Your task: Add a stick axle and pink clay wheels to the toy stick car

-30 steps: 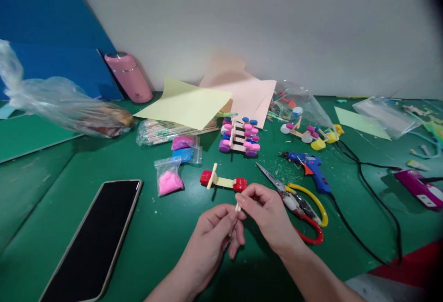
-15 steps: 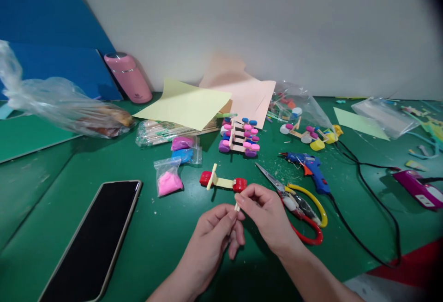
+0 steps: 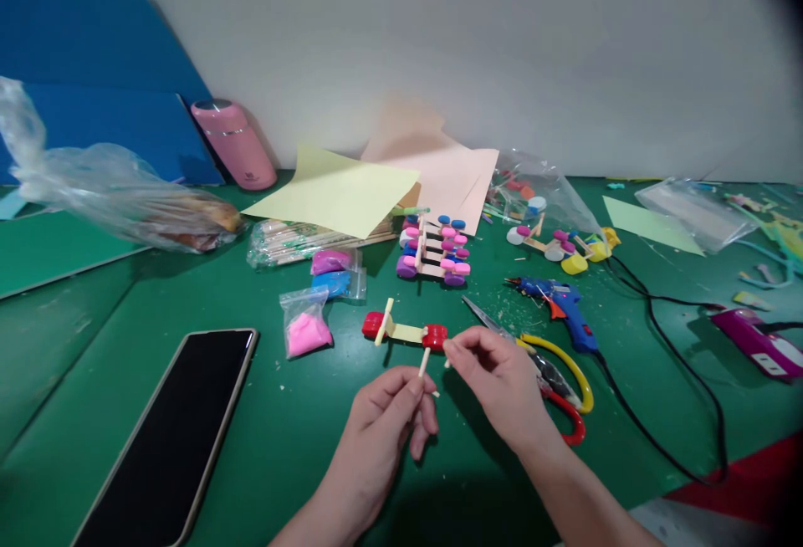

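Between thumb and fingers, my left hand (image 3: 390, 413) pinches a short pale wooden stick (image 3: 425, 362) that points up and away from me. A second small pale end shows by its fingertips. My right hand (image 3: 502, 380) is closed in a pinch just to the right, with a small pale stick piece (image 3: 447, 364) peeking out below its fingertips. Right beyond both hands stands a small toy car (image 3: 406, 332) with red wheels, a pale yellow strip body and an upright cross stick. Red-and-yellow-handled scissors (image 3: 568, 401) lie partly behind my right hand.
A blue glue gun (image 3: 558, 300) with a black cord lies at right. Finished toy cars (image 3: 436, 250) stand in a row behind. Bags of clay (image 3: 307, 329), a phone (image 3: 166, 438), paper sheets (image 3: 339, 187), a pink flask (image 3: 235, 145) and a plastic bag (image 3: 138, 204) surround the workspace.
My hands have moved apart. The right hand has shifted right with a small stick piece, and a longer stick now shows in my left hand.
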A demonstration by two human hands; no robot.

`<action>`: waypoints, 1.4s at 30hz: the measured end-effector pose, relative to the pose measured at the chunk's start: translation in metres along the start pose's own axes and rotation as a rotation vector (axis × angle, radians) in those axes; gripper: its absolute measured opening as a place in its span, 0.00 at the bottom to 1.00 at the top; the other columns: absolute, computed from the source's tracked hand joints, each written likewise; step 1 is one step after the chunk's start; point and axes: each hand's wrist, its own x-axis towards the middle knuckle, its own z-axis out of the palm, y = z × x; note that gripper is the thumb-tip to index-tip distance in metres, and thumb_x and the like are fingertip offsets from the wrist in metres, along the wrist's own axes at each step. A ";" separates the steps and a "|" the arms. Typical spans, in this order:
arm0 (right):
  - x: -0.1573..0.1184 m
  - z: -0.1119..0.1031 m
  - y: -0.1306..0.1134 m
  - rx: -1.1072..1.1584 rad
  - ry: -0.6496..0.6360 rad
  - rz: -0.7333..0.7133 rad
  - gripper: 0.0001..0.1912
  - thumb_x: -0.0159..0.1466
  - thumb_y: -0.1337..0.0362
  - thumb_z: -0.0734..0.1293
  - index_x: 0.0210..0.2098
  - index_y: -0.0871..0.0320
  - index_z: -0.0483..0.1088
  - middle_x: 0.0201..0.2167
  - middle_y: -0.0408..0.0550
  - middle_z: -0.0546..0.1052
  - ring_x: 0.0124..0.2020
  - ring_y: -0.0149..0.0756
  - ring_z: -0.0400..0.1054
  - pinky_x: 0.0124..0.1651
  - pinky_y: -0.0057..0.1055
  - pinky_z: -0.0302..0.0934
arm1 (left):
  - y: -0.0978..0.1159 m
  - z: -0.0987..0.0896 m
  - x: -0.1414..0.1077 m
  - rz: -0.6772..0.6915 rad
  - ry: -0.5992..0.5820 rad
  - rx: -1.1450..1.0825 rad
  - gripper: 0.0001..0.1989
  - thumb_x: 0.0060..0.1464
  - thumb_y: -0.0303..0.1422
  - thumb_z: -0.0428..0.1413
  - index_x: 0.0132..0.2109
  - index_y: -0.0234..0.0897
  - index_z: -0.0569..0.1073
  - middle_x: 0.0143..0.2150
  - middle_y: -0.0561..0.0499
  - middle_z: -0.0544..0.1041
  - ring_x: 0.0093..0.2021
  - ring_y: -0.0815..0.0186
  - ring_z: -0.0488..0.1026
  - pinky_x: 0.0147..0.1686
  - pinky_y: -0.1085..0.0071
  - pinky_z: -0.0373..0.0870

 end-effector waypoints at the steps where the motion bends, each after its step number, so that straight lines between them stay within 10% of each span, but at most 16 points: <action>1: 0.000 -0.004 0.001 -0.130 0.016 -0.052 0.11 0.59 0.59 0.62 0.24 0.58 0.65 0.18 0.39 0.65 0.20 0.27 0.57 0.22 0.24 0.51 | 0.001 0.000 0.000 0.009 0.016 -0.001 0.09 0.52 0.35 0.52 0.31 0.33 0.70 0.18 0.55 0.69 0.14 0.78 0.57 0.17 0.79 0.50; 6: -0.001 -0.007 0.014 -0.757 -0.194 -0.258 0.09 0.60 0.64 0.60 0.26 0.58 0.68 0.24 0.44 0.69 0.26 0.33 0.63 0.28 0.28 0.51 | 0.003 -0.002 0.000 0.042 0.069 0.010 0.09 0.53 0.34 0.51 0.31 0.33 0.70 0.18 0.56 0.68 0.15 0.79 0.55 0.18 0.79 0.50; 11: -0.004 -0.002 0.021 -0.784 -0.225 -0.227 0.07 0.61 0.63 0.60 0.35 0.56 0.69 0.29 0.46 0.71 0.29 0.35 0.66 0.30 0.28 0.55 | 0.003 -0.002 0.000 0.050 0.082 0.007 0.09 0.53 0.35 0.52 0.32 0.33 0.71 0.17 0.56 0.66 0.16 0.79 0.54 0.17 0.79 0.48; 24: -0.045 -0.100 0.070 -1.000 0.008 -0.026 0.23 0.53 0.68 0.58 0.50 0.60 0.58 0.50 0.55 0.63 0.48 0.44 0.62 0.46 0.38 0.60 | 0.004 -0.005 0.003 0.032 0.033 -0.065 0.08 0.54 0.34 0.51 0.31 0.34 0.71 0.18 0.57 0.64 0.20 0.76 0.53 0.20 0.78 0.48; 36: -0.035 -0.107 0.054 -0.693 -0.117 0.172 0.18 0.52 0.69 0.58 0.44 0.57 0.58 0.39 0.51 0.71 0.37 0.39 0.67 0.41 0.35 0.60 | 0.000 -0.008 0.003 0.082 0.025 0.090 0.10 0.54 0.37 0.50 0.32 0.35 0.71 0.21 0.57 0.64 0.21 0.75 0.52 0.21 0.77 0.49; 42: -0.047 -0.077 0.037 -0.440 -0.166 0.136 0.22 0.54 0.65 0.60 0.48 0.55 0.53 0.41 0.50 0.70 0.39 0.39 0.68 0.42 0.34 0.62 | -0.001 -0.009 0.001 0.121 0.031 0.167 0.10 0.54 0.37 0.51 0.32 0.35 0.71 0.22 0.56 0.64 0.24 0.74 0.57 0.25 0.77 0.54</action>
